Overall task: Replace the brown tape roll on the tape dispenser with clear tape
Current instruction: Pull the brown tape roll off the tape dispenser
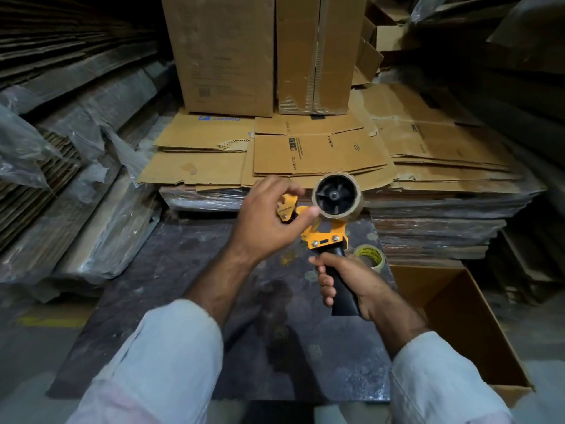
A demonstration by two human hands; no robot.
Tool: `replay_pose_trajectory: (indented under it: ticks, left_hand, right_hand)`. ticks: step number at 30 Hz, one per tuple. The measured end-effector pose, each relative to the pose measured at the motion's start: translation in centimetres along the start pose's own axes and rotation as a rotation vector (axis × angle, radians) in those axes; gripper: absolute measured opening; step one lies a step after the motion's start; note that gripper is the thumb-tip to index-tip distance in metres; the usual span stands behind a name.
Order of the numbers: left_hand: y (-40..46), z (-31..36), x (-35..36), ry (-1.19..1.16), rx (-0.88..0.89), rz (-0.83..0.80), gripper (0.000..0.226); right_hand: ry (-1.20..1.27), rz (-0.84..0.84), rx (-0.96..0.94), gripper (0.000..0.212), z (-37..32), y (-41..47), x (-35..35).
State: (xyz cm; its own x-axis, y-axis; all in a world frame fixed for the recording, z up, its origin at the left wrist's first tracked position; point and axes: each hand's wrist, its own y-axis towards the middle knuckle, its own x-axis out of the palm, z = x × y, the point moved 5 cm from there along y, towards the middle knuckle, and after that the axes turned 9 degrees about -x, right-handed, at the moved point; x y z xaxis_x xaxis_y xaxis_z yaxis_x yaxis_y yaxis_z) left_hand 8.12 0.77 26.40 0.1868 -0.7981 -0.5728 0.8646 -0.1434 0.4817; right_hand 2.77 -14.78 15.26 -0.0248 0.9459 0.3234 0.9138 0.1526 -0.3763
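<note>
- There is one tape dispenser [324, 228]. It is yellow with a black handle, and it is held up in the air over a dark mat [189, 286].
- One tape roll [336, 195] sits on the dispenser's black wheel. It looks pale tan.
- One more roll [370, 255] lies on the mat, just behind the handle. It has a yellow label inside, too small to read.
- Two hands show, both in light sleeves.
- The right hand [345, 280] is wrapped tight around the black handle.
- The left hand [272, 215] curls around the yellow front part, and its thumb touches the edge of the roll on the wheel.
- One open brown box [458, 316] sits at the right of the mat.
- Two tall boxes [223, 50] stand at the back.
- Flat cardboard [321, 151] lies in piles. One sheet says "Crompton" and "CEILING FAN".
</note>
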Motion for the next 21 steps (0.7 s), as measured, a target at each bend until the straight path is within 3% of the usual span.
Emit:
replay_pose_trajectory:
  ticks: [5,8,11,14,18,21]
  left_hand:
    - [4.0,3.2,2.5,0.656,-0.036,-0.216,0.111]
    - [4.7,2.7,3.1,0.828,-0.133,-0.271,0.119]
    - [4.9,2.0,3.2,0.742,-0.205,-0.285,0.108]
    - [4.3,1.2,3.7,0.495,-0.138,-0.348,0.099]
    - [3.2,0.5,4.2,0.300,0.007,-0.430,0.113]
    - [3.1,-0.6,4.1,0.196,-0.054,-0.450,0.121]
  right_hand:
    - [-0.094,-0.054,-0.001,0.029,0.3,0.2,1.8]
    - [-0.137,-0.064,-0.006,0.030,0.5,0.0,2.3]
    - [-0.161,-0.062,-0.015,0.030,0.6,-0.1,2.3]
    - [-0.169,-0.057,-0.006,0.029,0.8,-0.2,1.9]
    - [-0.147,-0.056,0.020,0.029,1.3,-0.4,1.4]
    - [-0.102,-0.060,0.049,0.029,1.7,-0.5,1.3]
